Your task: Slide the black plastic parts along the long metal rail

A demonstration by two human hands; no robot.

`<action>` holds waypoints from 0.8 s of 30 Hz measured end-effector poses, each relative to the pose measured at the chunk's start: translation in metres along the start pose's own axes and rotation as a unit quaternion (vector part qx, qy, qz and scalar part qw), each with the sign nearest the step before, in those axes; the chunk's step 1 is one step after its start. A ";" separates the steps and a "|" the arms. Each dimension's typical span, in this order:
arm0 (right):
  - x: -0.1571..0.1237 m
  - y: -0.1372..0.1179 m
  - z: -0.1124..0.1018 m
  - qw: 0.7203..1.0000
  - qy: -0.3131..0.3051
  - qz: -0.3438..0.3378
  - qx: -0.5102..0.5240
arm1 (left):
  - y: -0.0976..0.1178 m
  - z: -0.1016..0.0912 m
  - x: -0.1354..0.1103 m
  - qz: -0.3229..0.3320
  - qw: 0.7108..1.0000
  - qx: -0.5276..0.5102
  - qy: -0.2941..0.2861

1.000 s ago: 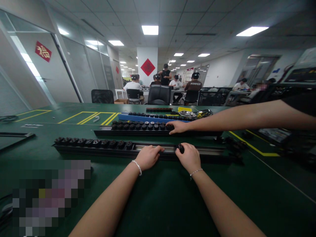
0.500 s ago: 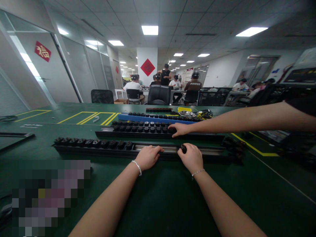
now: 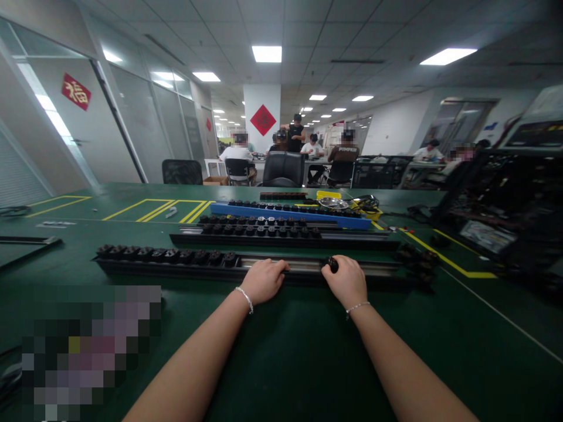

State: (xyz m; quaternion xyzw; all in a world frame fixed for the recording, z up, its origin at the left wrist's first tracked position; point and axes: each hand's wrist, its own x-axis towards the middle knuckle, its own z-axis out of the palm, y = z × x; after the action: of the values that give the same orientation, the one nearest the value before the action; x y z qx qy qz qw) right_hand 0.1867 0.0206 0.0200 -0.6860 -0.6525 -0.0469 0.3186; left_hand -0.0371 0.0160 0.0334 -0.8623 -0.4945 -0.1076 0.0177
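A long black rail (image 3: 303,265) lies crosswise before me, its channel silvery inside. Several black round socket-like pieces (image 3: 193,257) sit in a row along its left part. My left hand (image 3: 265,280) is closed over the rail's near edge, just right of that row; the undersides of its fingers are hidden. Farther right, my right hand (image 3: 347,280) pinches one small black socket-like piece (image 3: 333,265) over the bare channel. Beyond the rail's right end is a dark heap of similar pieces (image 3: 417,261).
Behind lie a second black rail (image 3: 360,235) with several pieces and a blue rail (image 3: 281,212). A metal dish (image 3: 333,203) and a yellow tray (image 3: 328,194) stand farther back. Dark equipment (image 3: 497,199) is at the right, a frame (image 3: 26,246) at the left. People sit beyond.
My right hand has shifted slightly right with the small piece. Another person's arm, which reached in from the right to the second rail, is gone from view. My left hand stays put.
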 end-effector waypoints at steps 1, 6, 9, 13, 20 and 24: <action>0.000 0.001 -0.001 1.000 0.001 0.000 -0.001 | 0.000 0.000 0.000 0.000 1.000 0.000 0.001; 0.000 0.002 -0.002 1.000 0.000 0.000 -0.011 | 0.000 0.000 -0.001 -0.003 1.000 0.000 -0.001; 0.001 0.003 -0.002 1.000 0.001 0.002 -0.015 | -0.001 0.000 -0.001 -0.002 1.000 -0.003 -0.002; 0.001 0.004 -0.003 1.000 0.002 0.008 -0.019 | -0.002 0.002 -0.001 0.004 1.000 -0.001 0.004; 0.002 0.008 -0.003 0.999 0.017 0.017 -0.029 | 0.000 0.002 -0.001 -0.006 1.000 0.003 0.000; 0.002 0.009 -0.005 0.999 0.016 0.025 -0.028 | 0.000 0.002 -0.001 -0.006 1.000 0.000 0.006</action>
State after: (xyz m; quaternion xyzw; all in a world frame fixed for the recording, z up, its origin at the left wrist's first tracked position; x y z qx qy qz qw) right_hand 0.1970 0.0203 0.0219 -0.7098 -0.6285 -0.0676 0.3107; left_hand -0.0374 0.0156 0.0313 -0.8587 -0.4995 -0.1126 0.0201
